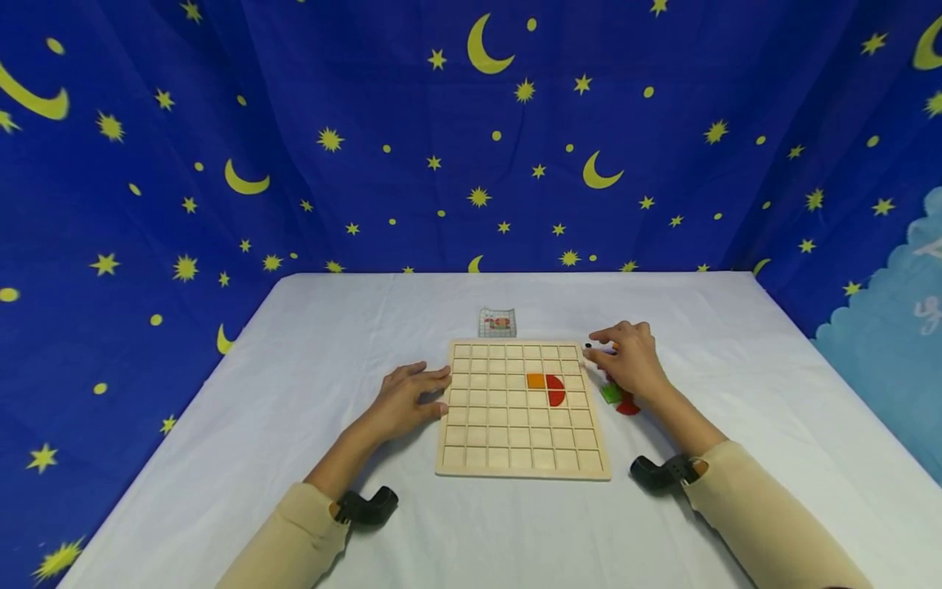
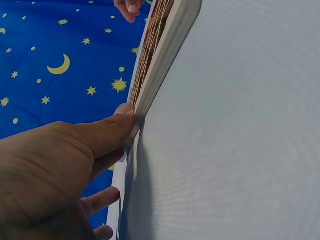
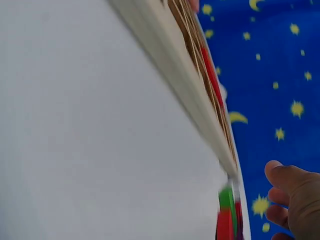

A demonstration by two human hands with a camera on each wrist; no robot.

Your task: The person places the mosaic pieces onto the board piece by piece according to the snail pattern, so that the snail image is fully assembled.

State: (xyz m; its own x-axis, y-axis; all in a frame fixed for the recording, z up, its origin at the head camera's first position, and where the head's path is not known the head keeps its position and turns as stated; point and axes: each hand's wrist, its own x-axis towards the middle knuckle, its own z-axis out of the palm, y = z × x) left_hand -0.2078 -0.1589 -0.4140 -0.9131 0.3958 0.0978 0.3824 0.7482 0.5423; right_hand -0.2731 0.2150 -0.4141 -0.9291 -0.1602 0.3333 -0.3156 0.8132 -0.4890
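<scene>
A square wooden grid board lies on the white table. In its cells sit an orange square piece and a red half-round piece. My left hand rests at the board's left edge, fingers extended; the left wrist view shows the thumb touching that edge. My right hand hovers over loose pieces beside the board's right edge, thumb and fingers apart. Under and around it are a green piece, a red piece and a small white piece with a black dot. The hand partly covers other pieces.
Behind the board lies a small picture card with a grid and a coloured figure. The white-covered table meets a blue curtain with yellow moons and stars. Each wrist carries a black mount.
</scene>
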